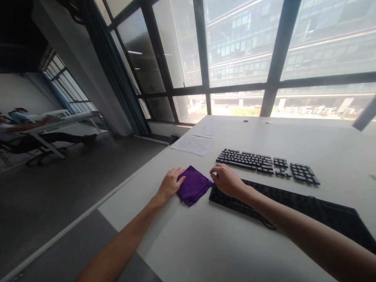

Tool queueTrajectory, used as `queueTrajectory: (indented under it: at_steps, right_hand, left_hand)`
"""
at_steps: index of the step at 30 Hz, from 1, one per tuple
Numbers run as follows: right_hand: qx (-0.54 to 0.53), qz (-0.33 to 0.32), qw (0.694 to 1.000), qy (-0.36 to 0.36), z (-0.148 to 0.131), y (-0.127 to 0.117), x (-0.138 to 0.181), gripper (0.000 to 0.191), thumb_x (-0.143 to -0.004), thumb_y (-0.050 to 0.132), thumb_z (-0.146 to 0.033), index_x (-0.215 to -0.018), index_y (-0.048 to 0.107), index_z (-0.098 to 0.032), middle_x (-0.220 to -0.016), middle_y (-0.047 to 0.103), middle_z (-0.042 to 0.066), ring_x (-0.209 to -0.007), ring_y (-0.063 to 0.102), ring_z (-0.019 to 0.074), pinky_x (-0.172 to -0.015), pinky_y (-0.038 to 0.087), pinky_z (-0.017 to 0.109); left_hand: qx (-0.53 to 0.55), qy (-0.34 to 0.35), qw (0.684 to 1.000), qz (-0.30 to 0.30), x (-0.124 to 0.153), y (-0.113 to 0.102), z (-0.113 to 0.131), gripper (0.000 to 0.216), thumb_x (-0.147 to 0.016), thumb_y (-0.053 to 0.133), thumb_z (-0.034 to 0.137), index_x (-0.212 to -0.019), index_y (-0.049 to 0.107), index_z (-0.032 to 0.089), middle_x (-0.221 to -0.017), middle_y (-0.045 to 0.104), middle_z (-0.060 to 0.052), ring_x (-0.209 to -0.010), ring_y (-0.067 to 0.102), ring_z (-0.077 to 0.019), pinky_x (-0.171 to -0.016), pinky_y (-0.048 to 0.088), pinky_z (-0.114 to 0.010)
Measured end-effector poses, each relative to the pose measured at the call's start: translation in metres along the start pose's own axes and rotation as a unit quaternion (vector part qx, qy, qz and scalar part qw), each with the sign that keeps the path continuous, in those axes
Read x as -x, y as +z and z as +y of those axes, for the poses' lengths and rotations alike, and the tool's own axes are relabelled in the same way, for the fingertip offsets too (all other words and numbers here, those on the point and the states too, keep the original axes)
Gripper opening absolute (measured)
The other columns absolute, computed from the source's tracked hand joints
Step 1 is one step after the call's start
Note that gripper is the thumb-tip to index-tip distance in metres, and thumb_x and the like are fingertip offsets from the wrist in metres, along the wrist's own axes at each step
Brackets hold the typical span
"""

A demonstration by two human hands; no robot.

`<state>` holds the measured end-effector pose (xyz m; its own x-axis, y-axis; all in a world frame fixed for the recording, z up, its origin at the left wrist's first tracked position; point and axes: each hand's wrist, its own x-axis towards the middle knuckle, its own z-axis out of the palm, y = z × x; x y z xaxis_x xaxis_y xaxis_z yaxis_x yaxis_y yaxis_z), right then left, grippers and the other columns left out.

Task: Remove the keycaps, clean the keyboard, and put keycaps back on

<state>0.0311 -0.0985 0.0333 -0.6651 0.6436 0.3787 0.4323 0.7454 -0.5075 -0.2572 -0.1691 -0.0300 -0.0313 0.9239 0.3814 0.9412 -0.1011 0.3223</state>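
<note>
Toward left edge of worktop [188, 243], folded cloth [194, 186] lies. Left hand [171, 182] wide, resting on its left side; right hand [226, 180] curled, grip narrow by right corner, hold unclear. Step: seemingly steadying cloth; next move calls for careful corner pinch.

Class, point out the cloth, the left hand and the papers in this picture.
Cloth [193, 186]: head view, middle of its purple upper face.
Left hand [169, 183]: head view, back of the hand.
Papers [193, 145]: head view, nearest sheet's face.

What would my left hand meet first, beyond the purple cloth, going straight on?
Probably the paper sheet lying on the table ahead of your left hand, beyond the purple cloth, though depth and exact heading are unclear.
</note>
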Motion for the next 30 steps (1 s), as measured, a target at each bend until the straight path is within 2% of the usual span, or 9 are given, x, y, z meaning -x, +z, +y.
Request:
queueTrajectory:
  at_steps: [4, 7, 10, 14, 17, 21, 25, 28, 30]
  right_hand:
    - [0.010, -0.039, 0.998, -0.038, -0.031, 0.050, -0.021, 0.020, -0.090, 0.057, -0.013, -0.101, 0.072, -0.018, -0.107, 0.069, 0.011, -0.104, 0.061, 0.0244, -0.089, 0.048, 0.034]
    - [-0.012, 0.033, 0.999, -0.018, -0.041, 0.068, -0.017, 0.047, -0.087, 0.063, -0.017, -0.134, 0.057, -0.022, -0.138, 0.054, 0.015, -0.123, 0.051, 0.0300, -0.101, 0.045, 0.043]
    - [-0.100, 0.068, 0.993, 0.005, -0.043, 0.071, -0.006, 0.071, -0.083, 0.070, -0.023, -0.148, 0.040, -0.026, -0.151, 0.040, 0.015, -0.130, 0.047, 0.0308, -0.104, 0.042, 0.047]
    - [-0.278, 0.052, 0.958, 0.040, -0.041, 0.056, 0.004, 0.046, -0.085, 0.067, -0.026, -0.129, 0.054, -0.022, -0.104, 0.066, 0.005, -0.083, 0.063, 0.0170, -0.075, 0.052, 0.031]
    - [-0.286, 0.076, 0.953, 0.063, -0.036, 0.032, 0.008, 0.024, -0.085, 0.067, -0.035, -0.103, 0.062, -0.019, -0.073, 0.060, -0.003, -0.065, 0.055, 0.0130, -0.061, 0.043, 0.024]
    - [-0.167, 0.015, 0.977, 0.132, -0.016, -0.001, 0.008, 0.022, -0.079, 0.071, -0.037, -0.087, 0.063, -0.019, -0.072, 0.062, -0.001, -0.067, 0.056, 0.0146, -0.059, 0.039, 0.024]
    - [0.080, -0.006, 0.976, 0.203, 0.012, -0.012, 0.014, 0.024, -0.081, 0.071, -0.038, -0.092, 0.064, -0.018, -0.085, 0.067, 0.007, -0.080, 0.062, 0.0228, -0.066, 0.042, 0.029]
    - [0.191, 0.032, 0.967, 0.167, 0.024, -0.010, 0.026, 0.025, -0.084, 0.069, -0.030, -0.105, 0.064, -0.017, -0.104, 0.066, 0.013, -0.099, 0.060, 0.0283, -0.081, 0.046, 0.035]
    - [0.189, 0.044, 0.975, 0.110, 0.027, -0.006, 0.037, 0.021, -0.087, 0.063, -0.024, -0.108, 0.064, -0.017, -0.110, 0.065, 0.014, -0.106, 0.057, 0.0283, -0.091, 0.046, 0.038]
  left_hand:
    - [0.078, -0.027, 0.996, 0.022, 0.000, -0.005, 0.000, 0.024, -0.088, 0.057, 0.024, -0.107, 0.070, 0.018, -0.101, 0.070, -0.009, -0.095, 0.065, -0.0237, -0.090, 0.054, -0.041]
    - [0.162, 0.005, 0.986, 0.024, 0.001, -0.021, 0.014, 0.017, -0.090, 0.056, 0.025, -0.100, 0.069, 0.019, -0.097, 0.066, -0.007, -0.092, 0.063, -0.0207, -0.085, 0.055, -0.035]
    - [0.259, 0.042, 0.964, -0.045, 0.002, -0.046, 0.036, 0.016, -0.091, 0.061, 0.026, -0.104, 0.069, 0.020, -0.102, 0.063, -0.006, -0.093, 0.062, -0.0185, -0.082, 0.054, -0.030]
    - [0.383, 0.086, 0.902, -0.180, -0.010, -0.068, 0.064, 0.018, -0.089, 0.067, 0.026, -0.105, 0.069, 0.018, -0.105, 0.064, -0.008, -0.092, 0.064, -0.0183, -0.079, 0.055, -0.029]
    - [0.416, 0.126, 0.878, -0.202, -0.033, -0.072, 0.082, 0.017, -0.089, 0.068, 0.027, -0.102, 0.072, 0.015, -0.103, 0.065, -0.009, -0.095, 0.064, -0.0198, -0.082, 0.054, -0.032]
    - [0.338, 0.203, 0.894, -0.212, -0.069, -0.054, 0.105, 0.016, -0.088, 0.070, 0.027, -0.098, 0.076, 0.016, -0.103, 0.067, -0.010, -0.095, 0.064, -0.0198, -0.086, 0.053, -0.032]
    - [0.222, 0.234, 0.935, -0.147, -0.084, -0.005, 0.127, 0.016, -0.091, 0.062, 0.019, -0.099, 0.076, 0.018, -0.111, 0.067, -0.010, -0.100, 0.064, -0.0205, -0.095, 0.052, -0.037]
    - [0.103, 0.216, 0.969, -0.061, -0.069, 0.029, 0.141, 0.028, -0.093, 0.051, 0.014, -0.112, 0.072, 0.019, -0.129, 0.061, -0.013, -0.121, 0.056, -0.0267, -0.108, 0.044, -0.046]
    - [0.080, 0.229, 0.967, -0.080, -0.052, 0.040, 0.145, 0.039, -0.096, 0.047, 0.017, -0.132, 0.061, 0.020, -0.137, 0.057, -0.013, -0.131, 0.049, -0.0270, -0.114, 0.039, -0.047]
